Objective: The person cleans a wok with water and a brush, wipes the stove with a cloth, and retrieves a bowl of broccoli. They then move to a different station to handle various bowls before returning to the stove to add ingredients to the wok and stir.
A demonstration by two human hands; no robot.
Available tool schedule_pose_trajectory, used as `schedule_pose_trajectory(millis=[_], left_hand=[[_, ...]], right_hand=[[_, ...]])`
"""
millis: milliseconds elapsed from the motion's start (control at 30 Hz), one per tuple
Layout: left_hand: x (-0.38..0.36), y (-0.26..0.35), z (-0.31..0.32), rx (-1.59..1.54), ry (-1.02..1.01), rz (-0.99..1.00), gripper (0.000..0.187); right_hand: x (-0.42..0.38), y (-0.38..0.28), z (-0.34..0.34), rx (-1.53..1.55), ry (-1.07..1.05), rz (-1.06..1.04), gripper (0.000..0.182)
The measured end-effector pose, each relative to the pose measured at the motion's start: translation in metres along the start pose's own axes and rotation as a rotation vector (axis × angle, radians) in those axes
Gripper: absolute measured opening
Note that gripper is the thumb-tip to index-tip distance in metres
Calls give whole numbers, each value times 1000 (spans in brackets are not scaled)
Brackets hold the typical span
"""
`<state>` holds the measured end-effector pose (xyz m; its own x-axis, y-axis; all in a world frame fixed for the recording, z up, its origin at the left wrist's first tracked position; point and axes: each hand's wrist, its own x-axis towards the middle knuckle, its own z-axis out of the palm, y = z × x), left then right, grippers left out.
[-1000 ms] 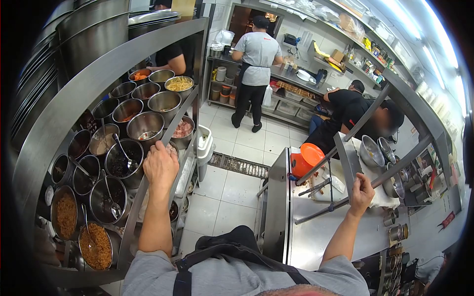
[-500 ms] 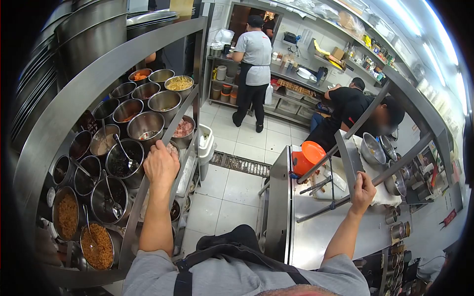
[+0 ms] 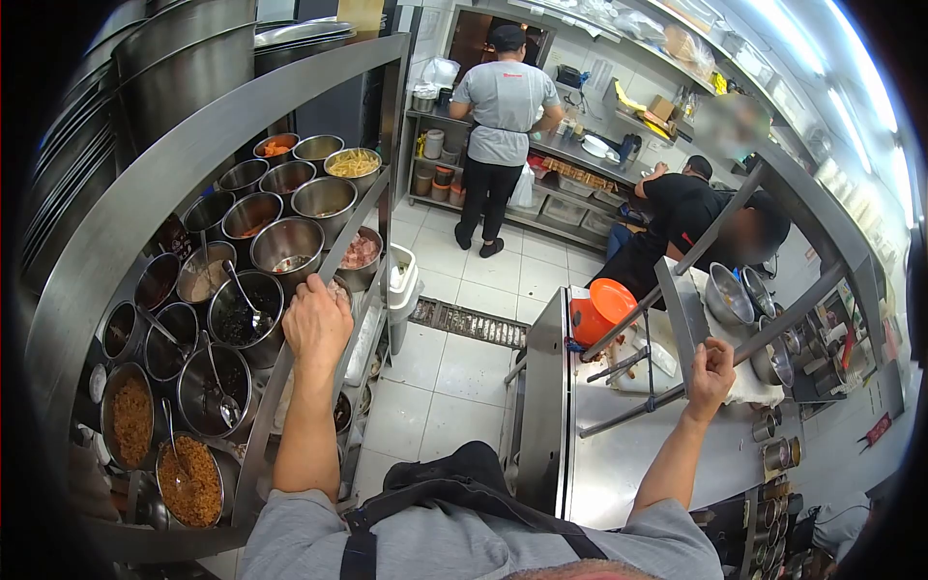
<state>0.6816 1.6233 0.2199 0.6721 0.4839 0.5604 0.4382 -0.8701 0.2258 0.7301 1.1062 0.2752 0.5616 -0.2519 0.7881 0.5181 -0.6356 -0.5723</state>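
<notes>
My left hand (image 3: 317, 321) is closed over the steel rail (image 3: 275, 411) along the front of the ingredient rack, fingers bent over its edge. Just beyond it are steel bowls: a wide one with a little food in the bottom (image 3: 287, 247), a dark-filled one with a spoon (image 3: 246, 304), and a bowl of pink raw meat (image 3: 360, 253). On the other side, my right hand (image 3: 712, 375) has its fingers curled onto the edge of a steel shelf (image 3: 682, 314) above the counter. Two steel mixing bowls (image 3: 729, 294) lie a little past that hand.
A person in a grey shirt (image 3: 503, 116) stands at the back counter. Others in black (image 3: 691, 208) bend beside the right-hand counter. An orange container (image 3: 604, 311) sits on the counter (image 3: 619, 474). A white bin (image 3: 402, 275) and a floor drain grate (image 3: 469, 322) lie between the sides.
The person in grey at the back has shifted, now facing the counter more squarely with both elbows out. My two hands stay almost where they were.
</notes>
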Motion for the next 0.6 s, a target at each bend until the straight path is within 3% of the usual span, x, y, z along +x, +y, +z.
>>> schedule_pose_trajectory(millis=[233,333,467,500,533,600], left_hand=[[1,0,-2,-8,-15,-3,31],[0,2,1,-2,-25,-3,31],[0,1,1,61,-17,23,31],[0,0,3,74,-19,31,32],[0,1,4,80,-23,64,32],[0,1,3,115,-6,45,33]], right_hand=[[2,-4,2,-56,-72,-11,7],[5,-47,12,53,-89,34,6],[17,-176,20,220,-184,-791,11],[18,-200,28,480,-203,-858,19],[31,-218,31,614,-286,-1085,23],[27,-251,20,582,-337,-1172,31]])
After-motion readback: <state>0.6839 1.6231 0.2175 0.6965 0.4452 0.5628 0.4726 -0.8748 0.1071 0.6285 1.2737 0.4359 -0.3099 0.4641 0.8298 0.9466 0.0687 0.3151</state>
